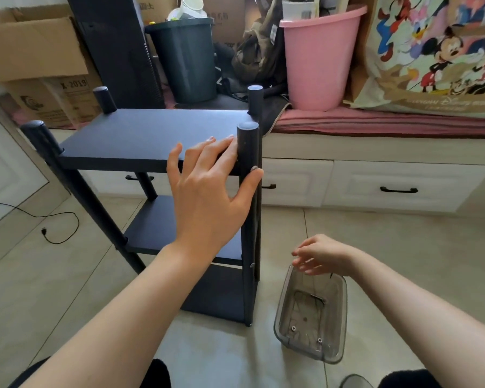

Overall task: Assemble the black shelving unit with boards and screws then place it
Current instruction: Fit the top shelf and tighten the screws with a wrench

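The black shelving unit [151,135] is stood upright on the tiled floor [403,261] in front of a white drawer cabinet [375,183], with its three boards fitted between four round posts. The left hand [207,191] is laid against the near right corner of the top board, its fingers [207,149] spread flat on the board and the thumb pressed to the front right post [248,163]. The right hand [322,254] is held just above a clear plastic container [311,312] on the floor, fingers loosely curled and holding nothing that can be seen.
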{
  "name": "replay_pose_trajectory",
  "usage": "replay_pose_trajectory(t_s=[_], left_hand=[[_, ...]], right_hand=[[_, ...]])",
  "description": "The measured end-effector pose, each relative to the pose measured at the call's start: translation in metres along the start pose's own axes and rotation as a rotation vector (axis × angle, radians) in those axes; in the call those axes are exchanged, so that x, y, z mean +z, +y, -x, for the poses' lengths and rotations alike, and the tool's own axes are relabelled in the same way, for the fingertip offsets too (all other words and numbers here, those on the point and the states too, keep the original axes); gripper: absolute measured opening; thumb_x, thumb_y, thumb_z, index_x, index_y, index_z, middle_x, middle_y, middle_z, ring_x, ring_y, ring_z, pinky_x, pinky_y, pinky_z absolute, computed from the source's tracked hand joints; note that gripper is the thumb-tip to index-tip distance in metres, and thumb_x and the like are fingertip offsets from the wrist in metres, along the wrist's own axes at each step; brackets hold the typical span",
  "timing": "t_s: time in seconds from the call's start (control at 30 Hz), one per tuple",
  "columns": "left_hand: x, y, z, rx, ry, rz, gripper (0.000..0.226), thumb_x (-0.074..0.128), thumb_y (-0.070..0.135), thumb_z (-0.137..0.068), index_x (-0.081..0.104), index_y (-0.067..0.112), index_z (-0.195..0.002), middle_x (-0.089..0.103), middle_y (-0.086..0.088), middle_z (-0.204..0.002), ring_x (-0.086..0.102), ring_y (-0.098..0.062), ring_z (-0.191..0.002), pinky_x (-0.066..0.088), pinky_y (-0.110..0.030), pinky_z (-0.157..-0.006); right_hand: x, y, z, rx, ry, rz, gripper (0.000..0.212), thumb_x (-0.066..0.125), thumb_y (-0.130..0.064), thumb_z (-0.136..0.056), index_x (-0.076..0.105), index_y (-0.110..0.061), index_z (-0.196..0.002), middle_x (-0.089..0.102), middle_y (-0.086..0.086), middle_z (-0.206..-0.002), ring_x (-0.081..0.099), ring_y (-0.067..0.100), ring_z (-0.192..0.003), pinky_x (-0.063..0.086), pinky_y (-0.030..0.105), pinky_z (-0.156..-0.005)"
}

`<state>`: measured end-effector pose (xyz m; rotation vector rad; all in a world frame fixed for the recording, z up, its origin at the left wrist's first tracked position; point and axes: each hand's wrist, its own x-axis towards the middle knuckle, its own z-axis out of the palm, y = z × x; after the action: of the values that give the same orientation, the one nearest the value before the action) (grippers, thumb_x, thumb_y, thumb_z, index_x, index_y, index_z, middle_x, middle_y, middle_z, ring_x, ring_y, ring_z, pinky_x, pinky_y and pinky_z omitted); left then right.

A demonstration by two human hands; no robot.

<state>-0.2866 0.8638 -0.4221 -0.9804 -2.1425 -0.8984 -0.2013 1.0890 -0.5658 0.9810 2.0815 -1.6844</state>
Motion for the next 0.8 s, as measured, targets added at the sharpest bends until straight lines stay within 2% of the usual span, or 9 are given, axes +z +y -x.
replay_pose_trajectory(t_s=[0.13, 0.23, 0.3, 0.4, 0.5, 0.6, 0.8], left_hand=[[0.003, -0.002, 0.000, 0.005, 0.013, -0.017, 0.053, 0.051, 0.053, -0.095, 0.066, 0.016, -0.130, 0.064, 0.003, -0.131, 0.049, -0.019, -0.132, 0.010, -0.042, -0.121], [0.003, -0.003, 0.001, 0.010, 0.021, -0.010, 0.050, 0.053, 0.050, -0.095, 0.066, 0.017, -0.130, 0.064, 0.005, -0.130, 0.049, -0.019, -0.132, 0.013, -0.044, -0.121], [0.004, -0.002, 0.001, 0.018, 0.021, 0.000, 0.048, 0.055, 0.048, -0.095, 0.066, 0.017, -0.129, 0.064, 0.005, -0.128, 0.050, -0.019, -0.131, 0.016, -0.048, -0.120], [0.002, -0.001, 0.001, 0.029, 0.031, -0.012, 0.045, 0.056, 0.046, -0.096, 0.068, 0.015, -0.126, 0.066, 0.003, -0.124, 0.053, -0.021, -0.128, 0.020, -0.052, -0.118], [0.003, 0.000, 0.001, 0.034, 0.025, -0.019, 0.043, 0.056, 0.045, -0.096, 0.069, 0.015, -0.124, 0.066, 0.003, -0.122, 0.055, -0.022, -0.124, 0.023, -0.054, -0.115], [0.003, 0.000, 0.001, 0.033, 0.013, -0.032, 0.043, 0.054, 0.046, -0.097, 0.068, 0.015, -0.124, 0.065, 0.004, -0.123, 0.055, -0.021, -0.123, 0.023, -0.053, -0.114], [0.003, 0.000, 0.002, 0.044, 0.020, -0.035, 0.041, 0.054, 0.044, -0.098, 0.070, 0.013, -0.121, 0.064, 0.004, -0.124, 0.052, -0.019, -0.122, 0.027, -0.055, -0.111]], right_hand=[[0.029, 0.061, -0.035, 0.167, 0.039, 0.123, 0.020, 0.048, -0.005, -0.101, 0.056, 0.005, -0.116, 0.058, 0.012, -0.079, 0.049, 0.016, -0.058, 0.040, 0.023, -0.051], [0.051, 0.104, -0.059, 0.244, 0.099, 0.232, 0.015, 0.045, -0.001, -0.096, 0.060, -0.005, -0.097, 0.059, 0.011, -0.074, 0.050, 0.019, -0.056, 0.041, 0.026, -0.051], [0.064, 0.129, -0.073, 0.276, 0.117, 0.293, 0.014, 0.047, 0.000, -0.093, 0.058, -0.007, -0.096, 0.064, 0.014, -0.085, 0.057, 0.025, -0.066, 0.045, 0.027, -0.054], [0.078, 0.158, -0.092, 0.272, 0.096, 0.434, 0.007, 0.055, -0.004, -0.090, 0.055, -0.009, -0.094, 0.067, 0.018, -0.108, 0.067, 0.031, -0.093, 0.046, 0.029, -0.057], [0.086, 0.178, -0.107, 0.251, 0.060, 0.572, 0.009, 0.060, -0.014, -0.091, 0.060, -0.010, -0.099, 0.067, 0.014, -0.119, 0.064, 0.029, -0.111, 0.047, 0.029, -0.076], [0.091, 0.193, -0.118, 0.246, 0.021, 0.623, 0.025, 0.058, -0.017, -0.091, 0.059, -0.007, -0.114, 0.063, 0.014, -0.126, 0.060, 0.029, -0.117, 0.046, 0.029, -0.088], [0.096, 0.210, -0.128, 0.167, 0.069, 0.689, 0.023, 0.047, -0.014, -0.095, 0.054, -0.008, -0.116, 0.058, 0.017, -0.127, 0.059, 0.032, -0.114, 0.044, 0.030, -0.085]])
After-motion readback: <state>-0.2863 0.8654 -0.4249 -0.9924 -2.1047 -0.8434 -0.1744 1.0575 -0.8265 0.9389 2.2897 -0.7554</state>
